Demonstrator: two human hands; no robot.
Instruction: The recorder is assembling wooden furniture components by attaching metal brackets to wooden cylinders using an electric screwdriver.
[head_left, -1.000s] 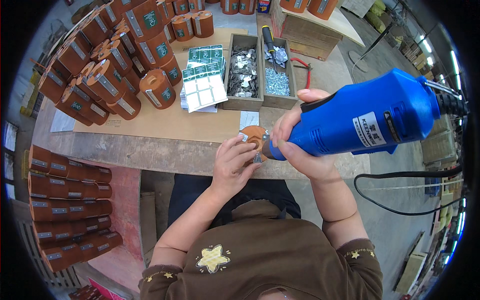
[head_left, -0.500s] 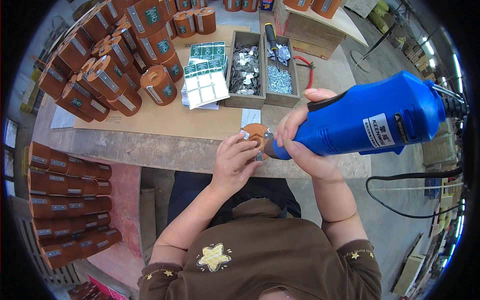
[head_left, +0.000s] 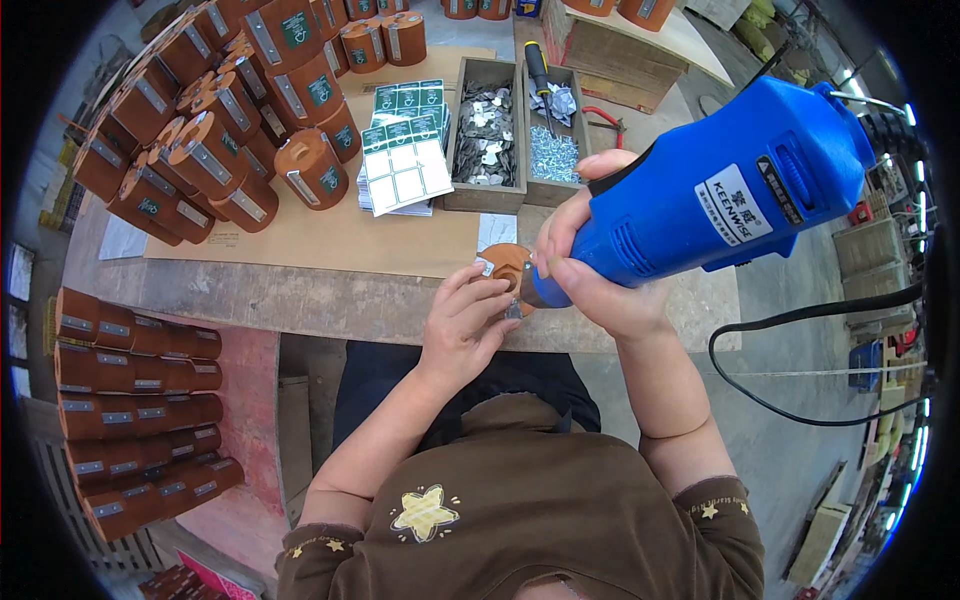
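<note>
My right hand (head_left: 602,285) grips a blue corded electric screwdriver (head_left: 690,215), its nose pointing left and down at a round orange-brown wooden piece (head_left: 512,258). That piece stands at the table's front edge with a hole in its top and small metal plates around its rim. Bent over its near left side, my left hand (head_left: 465,318) holds it by the fingers. A metal plate (head_left: 487,267) shows just beyond my fingertips, and another sits by my thumb. The screwdriver's tip meets the right side of the piece; the exact contact is hidden.
Behind are a wooden box of metal plates (head_left: 487,135) and one of screws (head_left: 553,155) with a yellow-black screwdriver (head_left: 537,68). Sticker sheets (head_left: 408,175) lie left of them. Stacked wooden cylinders (head_left: 215,155) crowd the left. Red-handled pliers (head_left: 612,130) and a hanging cable (head_left: 715,365) are on the right.
The electric screwdriver's rear end has swung toward the far side and slightly left, its nose staying at the wooden piece. My left hand keeps its hold. The whole view shifts slightly.
</note>
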